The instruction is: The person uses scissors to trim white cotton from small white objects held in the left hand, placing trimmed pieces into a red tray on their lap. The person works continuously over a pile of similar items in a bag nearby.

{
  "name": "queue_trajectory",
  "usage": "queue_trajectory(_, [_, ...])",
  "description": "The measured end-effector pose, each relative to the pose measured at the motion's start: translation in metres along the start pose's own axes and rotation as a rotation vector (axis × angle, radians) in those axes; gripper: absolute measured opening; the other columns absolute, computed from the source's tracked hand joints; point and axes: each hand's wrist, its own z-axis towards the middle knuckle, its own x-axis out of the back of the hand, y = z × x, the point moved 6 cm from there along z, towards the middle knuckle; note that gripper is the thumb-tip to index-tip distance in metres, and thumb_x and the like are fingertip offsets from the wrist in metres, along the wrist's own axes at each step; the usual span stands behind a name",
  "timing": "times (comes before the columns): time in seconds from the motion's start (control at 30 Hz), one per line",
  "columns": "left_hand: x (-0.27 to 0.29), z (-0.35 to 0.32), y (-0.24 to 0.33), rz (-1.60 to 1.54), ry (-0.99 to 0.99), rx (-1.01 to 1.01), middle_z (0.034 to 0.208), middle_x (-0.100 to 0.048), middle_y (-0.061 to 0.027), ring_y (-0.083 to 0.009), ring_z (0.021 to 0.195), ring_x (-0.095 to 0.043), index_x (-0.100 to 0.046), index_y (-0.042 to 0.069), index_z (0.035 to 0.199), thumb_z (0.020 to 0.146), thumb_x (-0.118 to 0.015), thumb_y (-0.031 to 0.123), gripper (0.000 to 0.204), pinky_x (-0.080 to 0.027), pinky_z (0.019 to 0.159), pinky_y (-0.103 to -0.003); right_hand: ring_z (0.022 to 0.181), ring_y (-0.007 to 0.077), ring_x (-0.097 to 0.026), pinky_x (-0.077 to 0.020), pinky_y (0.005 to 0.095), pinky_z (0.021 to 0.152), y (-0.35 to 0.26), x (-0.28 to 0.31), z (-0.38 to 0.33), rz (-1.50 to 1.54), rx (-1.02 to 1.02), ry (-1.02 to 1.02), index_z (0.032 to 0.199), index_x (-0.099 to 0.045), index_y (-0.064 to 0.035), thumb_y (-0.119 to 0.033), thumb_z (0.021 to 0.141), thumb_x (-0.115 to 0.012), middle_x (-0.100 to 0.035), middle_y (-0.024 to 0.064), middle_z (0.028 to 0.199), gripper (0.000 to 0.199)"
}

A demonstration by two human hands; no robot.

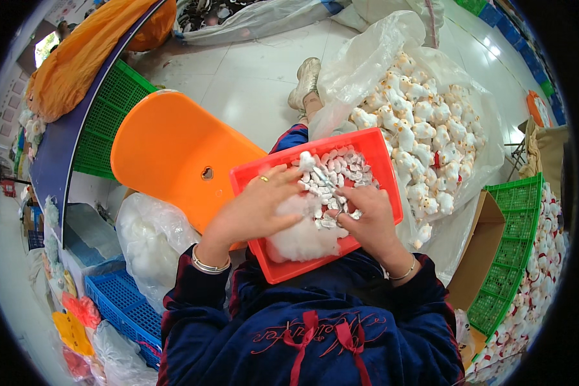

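Navy sweatshirt point(309, 357), red tray point(387, 177) beyond. Right grip point(372, 219) pinches a slim tool point(329, 183); left grip point(254, 202) hovers beside fluff point(302, 243), closure unclear. Apparently teasing fluff; next needs steadiness.

We classify this place as a workshop handling small figures in bulk, and we take the red tray point(393, 190) as our reference. In the tray we find white fluff point(302, 241) and many small pale pieces point(357, 168). Right of the tray we note a clear plastic bag point(347, 71) full of near-identical white figures point(424, 132); farther right, a green crate point(511, 219). Left of the tray we record a blue crate point(125, 302). Beyond it lies glossy tiled floor point(251, 71).
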Motion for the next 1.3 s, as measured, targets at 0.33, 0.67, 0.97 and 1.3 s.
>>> queue_trajectory(0.33, [0.042, 0.032, 0.07, 0.014, 0.204, -0.176, 0.123, -0.072, -0.0114, -0.0275, 0.107, -0.07, -0.073, 0.001, 0.114, 0.093, -0.07, 0.005, 0.022, -0.047, 0.103, -0.042, 0.074, 0.0215, -0.06, -0.0401, 0.0377, 0.071, 0.019, 0.045, -0.005, -0.008, -0.074, 0.031, 0.109, -0.074, -0.0093, -0.019, 0.074, -0.089, -0.062, 0.0027, 0.076, 0.039])
queue_trajectory(0.67, [-0.01, 0.042, 0.03, -0.466, 0.267, 0.298, 0.103, -0.075, -0.0143, -0.0155, 0.088, -0.072, -0.068, -0.006, 0.122, 0.095, -0.069, 0.006, 0.03, -0.056, 0.076, -0.028, 0.074, 0.0198, -0.062, -0.0416, 0.0378, 0.069, 0.015, 0.043, -0.012, -0.035, -0.039, 0.011, 0.109, -0.075, -0.0113, -0.021, 0.074, -0.089, -0.063, -0.0008, 0.073, 0.039])
queue_trajectory(0.97, [-0.035, 0.042, 0.01, -0.692, 0.359, 0.377, 0.091, -0.074, -0.0042, -0.0056, 0.079, -0.067, -0.071, -0.004, 0.116, 0.096, -0.067, 0.003, 0.022, -0.054, 0.07, -0.023, 0.077, 0.0207, -0.061, -0.0393, 0.038, 0.07, 0.012, 0.03, -0.014, 0.0, -0.059, -0.068, 0.109, -0.073, -0.0104, -0.026, 0.077, -0.087, -0.063, -0.0006, 0.075, 0.039])
queue_trajectory(1.3, [-0.026, 0.034, -0.008, -0.662, 0.454, 0.422, 0.083, -0.07, 0.0004, -0.0028, 0.072, -0.062, -0.069, -0.002, 0.1, 0.093, -0.068, 0.002, 0.008, -0.05, 0.064, -0.02, 0.1, 0.0283, -0.058, -0.0412, 0.0415, 0.085, -0.001, 0.044, -0.002, -0.121, -0.026, -0.059, 0.11, -0.07, -0.0077, -0.027, 0.071, -0.089, -0.064, 0.006, 0.098, 0.048])
